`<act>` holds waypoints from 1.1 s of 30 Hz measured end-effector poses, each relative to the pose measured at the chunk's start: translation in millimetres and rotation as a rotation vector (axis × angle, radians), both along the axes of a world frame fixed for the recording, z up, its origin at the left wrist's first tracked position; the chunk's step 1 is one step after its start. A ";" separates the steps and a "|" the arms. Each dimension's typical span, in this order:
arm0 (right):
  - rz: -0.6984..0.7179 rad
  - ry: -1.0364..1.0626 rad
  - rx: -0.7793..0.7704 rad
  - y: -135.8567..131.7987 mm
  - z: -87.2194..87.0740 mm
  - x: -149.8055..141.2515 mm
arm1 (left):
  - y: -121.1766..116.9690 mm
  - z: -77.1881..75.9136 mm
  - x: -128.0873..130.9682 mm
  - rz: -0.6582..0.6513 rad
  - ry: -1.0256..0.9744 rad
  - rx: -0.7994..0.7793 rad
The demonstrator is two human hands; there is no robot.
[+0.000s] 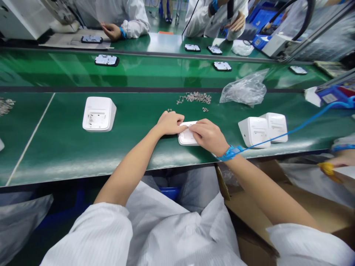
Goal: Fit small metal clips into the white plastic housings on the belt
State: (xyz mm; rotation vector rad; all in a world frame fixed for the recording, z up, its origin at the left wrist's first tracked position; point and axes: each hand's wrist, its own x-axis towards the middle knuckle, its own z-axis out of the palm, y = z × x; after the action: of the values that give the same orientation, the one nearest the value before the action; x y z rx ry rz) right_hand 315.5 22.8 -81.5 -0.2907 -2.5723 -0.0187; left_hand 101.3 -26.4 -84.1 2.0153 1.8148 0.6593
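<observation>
We are sitting at a green table (133,147), and the white box (188,139) is lying on it in front of us. We are touching its left side with our left hand (170,123), fingers curled. We are bending our right hand (210,136) over its other side, fingertips close together. We cannot tell if either hand is gripping anything. Behind the box, we are seeing metal bits (197,97), with a clear bag (245,90) farther right.

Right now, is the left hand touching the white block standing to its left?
Apart: the head view shows green tabletop between the left hand and the white block.
</observation>
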 end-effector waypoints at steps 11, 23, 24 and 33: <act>0.061 -0.012 0.009 0.9 4.3 -3.0 | -0.2 0.4 3.7 0.032 0.010 0.013; -0.049 0.192 -0.086 -3.4 3.9 -4.6 | 0.1 -3.0 7.3 0.036 0.137 0.028; -0.051 0.181 -0.098 -3.4 4.0 -4.9 | 0.9 -3.5 6.5 0.030 0.143 0.026; -0.055 0.522 -0.089 -4.8 12.0 1.7 | -26.8 15.6 10.4 0.092 0.279 -0.071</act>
State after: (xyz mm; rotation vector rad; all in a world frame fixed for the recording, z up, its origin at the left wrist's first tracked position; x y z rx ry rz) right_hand 317.2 17.9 -69.5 -0.3470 -2.0490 0.1344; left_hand 111.7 -53.2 -68.6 2.0712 2.0653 0.3446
